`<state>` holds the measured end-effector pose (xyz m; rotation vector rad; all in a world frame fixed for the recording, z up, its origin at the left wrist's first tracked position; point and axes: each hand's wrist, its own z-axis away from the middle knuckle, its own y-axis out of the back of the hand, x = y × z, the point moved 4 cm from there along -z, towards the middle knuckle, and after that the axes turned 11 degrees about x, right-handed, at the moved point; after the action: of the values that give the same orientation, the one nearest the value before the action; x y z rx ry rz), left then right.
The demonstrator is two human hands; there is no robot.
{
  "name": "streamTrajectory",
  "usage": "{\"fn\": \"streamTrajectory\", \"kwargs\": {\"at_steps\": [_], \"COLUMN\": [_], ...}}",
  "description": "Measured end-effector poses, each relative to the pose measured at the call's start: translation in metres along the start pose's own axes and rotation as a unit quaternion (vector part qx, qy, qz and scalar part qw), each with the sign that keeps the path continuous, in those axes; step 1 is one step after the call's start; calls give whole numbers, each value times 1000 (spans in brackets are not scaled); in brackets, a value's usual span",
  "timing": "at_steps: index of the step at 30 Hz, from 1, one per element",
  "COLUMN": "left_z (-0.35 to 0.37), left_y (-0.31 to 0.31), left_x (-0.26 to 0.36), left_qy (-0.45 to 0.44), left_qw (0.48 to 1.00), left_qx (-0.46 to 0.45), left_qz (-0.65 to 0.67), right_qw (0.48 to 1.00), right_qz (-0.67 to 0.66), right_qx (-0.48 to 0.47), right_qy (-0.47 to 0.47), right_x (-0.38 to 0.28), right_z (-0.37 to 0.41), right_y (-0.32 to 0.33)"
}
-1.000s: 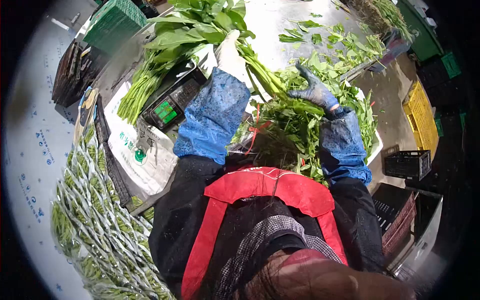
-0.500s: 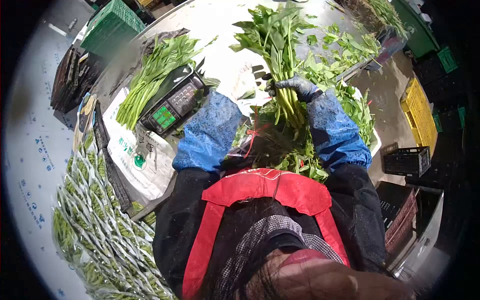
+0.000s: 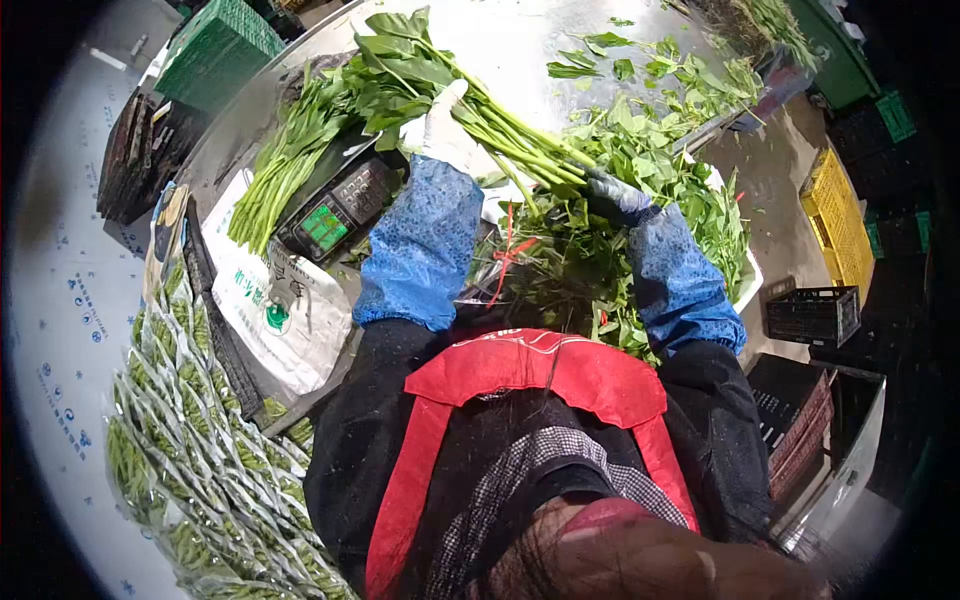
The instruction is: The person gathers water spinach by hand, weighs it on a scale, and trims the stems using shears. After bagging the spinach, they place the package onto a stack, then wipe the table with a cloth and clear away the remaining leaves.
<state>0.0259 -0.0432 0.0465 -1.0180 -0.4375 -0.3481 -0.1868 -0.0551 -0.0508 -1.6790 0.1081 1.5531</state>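
A bunch of long-stemmed leafy greens (image 3: 500, 122) is stretched slantwise between my hands, leaves to the upper left and cut stem ends to the right. My left hand (image 3: 443, 128), in a white glove, grips it below the leaves with the thumb across the stems. At the stem ends, my right hand (image 3: 618, 194) in a grey-blue glove closes round them; its fingers are partly hidden. Left of my left hand, a second bunch of greens (image 3: 285, 170) lies on a black digital scale (image 3: 325, 228) with a lit green display. Red ties (image 3: 508, 256) lie below the held bunch.
Loose greens (image 3: 640, 140) cover the right of the metal table (image 3: 520, 30). A white printed sack (image 3: 290, 335) lies under the scale. Bagged greens (image 3: 190, 450) are piled at lower left. Green crates (image 3: 220, 55) stand at upper left, a yellow crate (image 3: 835, 215) at right.
The held bunch has swung from upright to slanting, its leaves moving left toward the scale. My left hand has come up onto its stems. My right hand has shifted slightly down to the stem ends.
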Motion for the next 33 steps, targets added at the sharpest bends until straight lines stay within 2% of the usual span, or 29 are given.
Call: {"fn": "streamTrajectory", "kwargs": {"at_steps": [1, 2, 4, 5, 7, 8, 9, 10, 11, 12, 13, 14, 15, 16, 17, 18, 19, 20, 21, 22, 23, 24, 25, 26, 27, 28, 30, 31, 33], "left_z": [-1, -4, -5, -6, -1, -7, -11, -11, -9, -2, 30, 28, 20, 5, 2, -16, -9, 14, 27, 34, 34, 18, 16, 16, 17, 16, 10, 8, 21], "left_y": [0, 1, 2, 1, 1, 5, 9, 13, 12, 10, -7, -3, 0, 2, 5, 14, 9, -5, -11, -11, -10, 0, 6, 14, 18, 23, 29, 31, 28], "left_x": [0, -1, 1, 2, 11, 22, 28, 36, 39, 40, 40, 37, 33, 32, 25, 17, 13, 18, 22, 24, 25, 27, 33, 37, 41, 47, 53, 56, 49], "left_qy": [0, 1, 1, 0, -71, -111, -114, -121, -94, -94, -17, -34, -54, -114, -60, -11, -10, -24, -33, -40, -66, -98, -128, -133, -113, -91, -108, -104, -92], "left_qw": [1000, 1000, 999, 999, 995, 992, 992, 991, 994, 995, 1000, 998, 992, 992, 997, 998, 992, 987, 987, 986, 981, 980, 977, 976, 980, 983, 987, 989, 995], "left_qx": [0, 9, 27, 28, 68, 44, 36, 29, 26, 13, -19, 46, 110, -9, -28, -10, -26, -17, -19, -21, -21, -4, 12, 18, 6, -9, -22, -47, -13], "left_qz": [0, 10, 29, 29, 37, 29, 37, 45, 39, 21, -3, 12, 31, 44, 48, 67, 122, 157, 159, 162, 179, 175, 171, 172, 165, 157, 115, 93, 29], "right_qw": [999, 994, 961, 931, 887, 834, 841, 842, 815, 843, 777, 760, 785, 826, 863, 881, 937, 938, 939, 980, 940, 841, 901, 930, 950, 945, 861, 795, 833], "right_qz": [45, 77, 188, 298, 373, 513, 446, 424, 493, 482, 599, 617, 582, 526, 468, 435, 327, 318, 309, 79, 313, 524, 410, 327, 241, 192, 434, 574, 518], "right_qx": [4, 76, 154, 183, 255, 203, 303, 323, 299, 237, 184, 191, 162, 149, 136, 119, 118, 140, 142, 174, 138, 95, 137, 167, 199, 243, 255, 196, 172], "right_qy": [5, 4, -130, -103, -93, -14, -52, -77, -67, -25, 69, 76, 141, 140, 133, 143, 21, 10, -43, -59, 14, 93, 45, 14, -18, -102, -68, 19, 88], "right_x": [-7, -6, -6, -8, 4, -10, -10, -4, -8, -34, -42, -47, -54, -56, -55, -44, -39, -22, 13, 9, 10, 12, 15, 16, 16, 11, -13, -2, -33], "right_z": [4, 7, 13, 12, 8, 16, 23, 25, 27, 35, 25, 22, 14, 7, 0, -8, -6, -11, -25, -16, -17, -20, -24, -23, -18, -13, -4, -6, 2], "right_y": [-7, -9, -10, -16, 9, 17, 37, 61, 69, 36, 33, 36, 21, 5, -8, -10, -28, -12, 31, -18, -10, -4, 3, 9, 19, 34, 41, 87, 45]}}
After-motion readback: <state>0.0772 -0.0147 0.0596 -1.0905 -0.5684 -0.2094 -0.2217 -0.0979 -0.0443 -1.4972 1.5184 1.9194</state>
